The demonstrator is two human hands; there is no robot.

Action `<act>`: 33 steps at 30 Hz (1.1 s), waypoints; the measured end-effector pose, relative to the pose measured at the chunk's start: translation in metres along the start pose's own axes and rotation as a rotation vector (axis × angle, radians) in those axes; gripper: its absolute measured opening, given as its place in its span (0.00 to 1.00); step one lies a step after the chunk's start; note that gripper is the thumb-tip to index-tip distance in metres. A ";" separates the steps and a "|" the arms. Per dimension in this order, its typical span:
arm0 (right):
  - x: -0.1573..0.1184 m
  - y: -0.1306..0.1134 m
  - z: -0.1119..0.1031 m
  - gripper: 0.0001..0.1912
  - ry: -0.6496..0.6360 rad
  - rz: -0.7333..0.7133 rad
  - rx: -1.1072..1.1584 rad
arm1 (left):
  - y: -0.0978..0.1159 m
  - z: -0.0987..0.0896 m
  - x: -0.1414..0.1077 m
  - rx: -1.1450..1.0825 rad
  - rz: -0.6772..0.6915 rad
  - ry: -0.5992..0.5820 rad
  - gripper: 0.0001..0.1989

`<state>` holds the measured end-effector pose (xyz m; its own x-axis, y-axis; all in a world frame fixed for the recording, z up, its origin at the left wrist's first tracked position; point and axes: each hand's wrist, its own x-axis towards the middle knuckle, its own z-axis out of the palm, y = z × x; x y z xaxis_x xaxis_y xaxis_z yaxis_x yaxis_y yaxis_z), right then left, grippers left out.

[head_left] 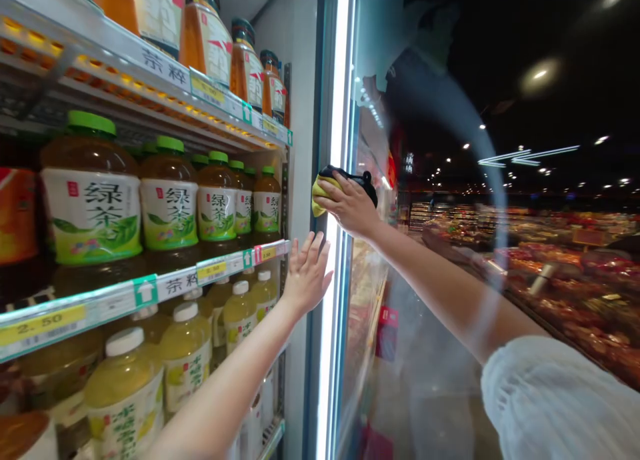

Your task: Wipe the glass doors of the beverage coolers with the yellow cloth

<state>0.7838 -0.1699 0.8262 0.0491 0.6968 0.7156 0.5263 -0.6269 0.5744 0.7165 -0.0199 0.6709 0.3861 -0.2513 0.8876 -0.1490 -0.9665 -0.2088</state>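
My right hand is closed over a yellow and dark cleaning cloth, pressing it against the upright edge of a drinks cooler beside a lit white light strip. Part of the cloth bunches out dark above my knuckles. Lower and to the left, my left hand has its fingers spread and pointing up. It is at the grey cooler frame, just left of the strip; whether the palm touches it I cannot tell. Glass with reflections in it lies to the right of the strip.
On the left, shelves carry green-capped tea bottles, amber bottles above and pale yellow bottles below. A price rail runs along the shelf front. Blurred store displays show at the right.
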 end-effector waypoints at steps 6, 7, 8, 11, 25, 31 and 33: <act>-0.068 -0.040 0.020 0.21 -0.070 -0.111 0.083 | 0.019 0.003 -0.049 -0.024 0.000 -0.080 0.29; -0.079 -0.046 0.022 0.21 -0.080 -0.130 0.092 | 0.022 0.003 -0.057 -0.027 0.008 -0.086 0.29; -0.088 -0.050 0.024 0.22 -0.089 -0.151 0.099 | 0.025 0.004 -0.064 -0.027 0.017 -0.090 0.28; -0.105 -0.052 0.021 0.22 -0.096 -0.225 0.086 | 0.028 0.004 -0.076 -0.020 0.059 -0.085 0.28; 0.048 0.055 -0.060 0.16 0.003 0.041 -0.209 | 0.006 0.000 0.063 0.017 0.115 0.188 0.28; 0.045 0.069 -0.074 0.26 0.150 0.369 -0.262 | 0.010 -0.001 0.107 -0.020 0.083 0.235 0.31; 0.033 0.059 -0.067 0.26 0.103 0.354 -0.276 | 0.010 -0.002 0.111 -0.027 0.036 0.240 0.31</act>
<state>0.7590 -0.2073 0.9103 0.0928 0.3932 0.9147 0.2456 -0.8994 0.3617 0.7558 -0.0570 0.7688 0.1531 -0.2634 0.9525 -0.1848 -0.9545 -0.2342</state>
